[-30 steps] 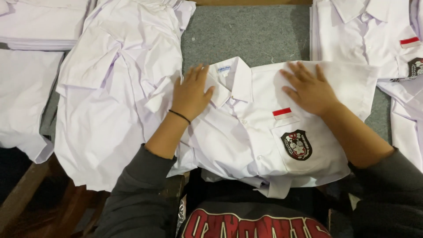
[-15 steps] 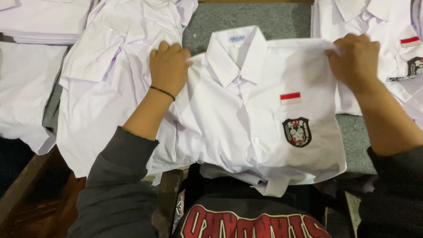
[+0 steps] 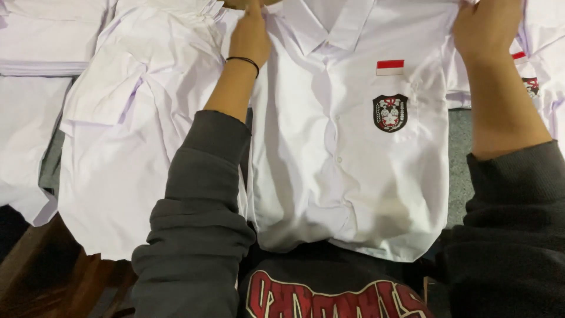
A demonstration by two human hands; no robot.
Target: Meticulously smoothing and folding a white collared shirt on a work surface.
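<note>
Hands grip a white uniform shirt (image 3: pixel 347 176) at its shoulders: left hand (image 3: pixel 250 38) beside the collar, right hand (image 3: pixel 485 29) opposite, spreading it flat; smoothing seems next.

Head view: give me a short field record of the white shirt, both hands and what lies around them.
shirt: white shirt, buttoned, front up, black crest badge and red-and-white flag patch on chest
left hand: left hand grips one shoulder
right hand: right hand grips the other shoulder
left side: crumpled white shirt
right side: another badged shirt
surface: grey cloth
</note>
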